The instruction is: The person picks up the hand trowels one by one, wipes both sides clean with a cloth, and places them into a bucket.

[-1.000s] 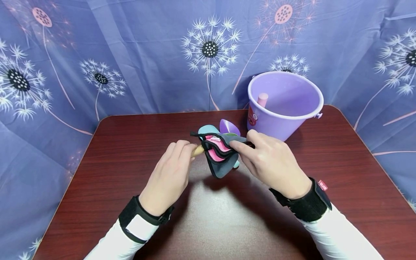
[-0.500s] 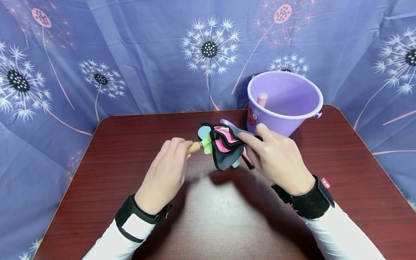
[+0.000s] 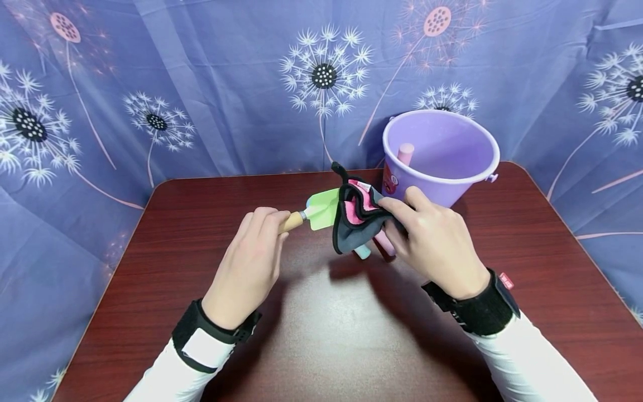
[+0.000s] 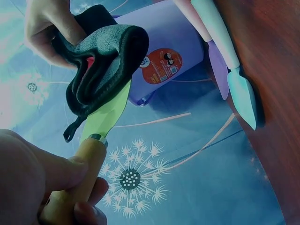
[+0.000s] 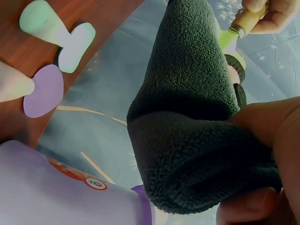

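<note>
My left hand (image 3: 246, 265) grips the wooden handle of a small garden trowel (image 3: 322, 210) with a light green blade. A folded grey cloth (image 3: 354, 239) with black edging and pink inner faces lies around the far part of the blade, hiding the tip. Fingers and thumb of my right hand (image 3: 433, 248) pinch the cloth at its right end, as the right wrist view also shows. Under the cloth, on the table, lie two toy shovels, mostly covered in the head view; the left wrist view shows a teal shovel (image 4: 243, 99) beside a purple shovel (image 4: 218, 70) with a pink handle.
A purple bucket (image 3: 427, 192) with a red sticker stands at the table's back right, just beyond my right hand. From inside it a pink handle (image 3: 406, 154) sticks up. Behind the dark red wooden table (image 3: 191, 223) hangs a blue dandelion-print curtain (image 3: 226, 84).
The trowel has slid left out of the cloth, baring much of its green blade. My left hand has shifted slightly left and up; my right hand with the cloth has moved right and up.
</note>
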A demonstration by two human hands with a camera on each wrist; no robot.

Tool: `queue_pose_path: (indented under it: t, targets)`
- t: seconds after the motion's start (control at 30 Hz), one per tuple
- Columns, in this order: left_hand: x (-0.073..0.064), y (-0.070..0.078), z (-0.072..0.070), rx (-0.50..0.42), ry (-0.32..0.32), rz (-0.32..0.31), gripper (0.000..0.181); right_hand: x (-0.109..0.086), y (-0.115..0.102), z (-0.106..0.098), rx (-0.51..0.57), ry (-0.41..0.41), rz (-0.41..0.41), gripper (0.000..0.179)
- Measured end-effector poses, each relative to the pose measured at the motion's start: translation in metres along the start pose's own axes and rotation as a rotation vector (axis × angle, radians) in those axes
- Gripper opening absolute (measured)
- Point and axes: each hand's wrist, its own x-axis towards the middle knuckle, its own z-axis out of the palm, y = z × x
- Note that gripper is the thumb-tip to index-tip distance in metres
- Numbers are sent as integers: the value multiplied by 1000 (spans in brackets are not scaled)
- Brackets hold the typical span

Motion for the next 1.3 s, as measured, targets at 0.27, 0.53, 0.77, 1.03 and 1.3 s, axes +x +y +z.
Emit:
queue_pose_path:
  t: [0.27,0.53,0.77,1.03,1.3]
  targets:
    - [1,0,0,-19,31,-10,27,-1,1,2,30,19,21,29]
    - [1,1,1,-28,52,-21,28,0,-2,2,62,0,12,29]
    - [0,4,4,-43,50,-31,29,-1,-10,4,76,-32,-34,29]
    - [0,7,6,-49,32,-40,28,-3,-18,6,83,-102,-92,29]
    - [-2,9,9,-47,10,-43,28,-3,-21,6,80,-165,-149,30]
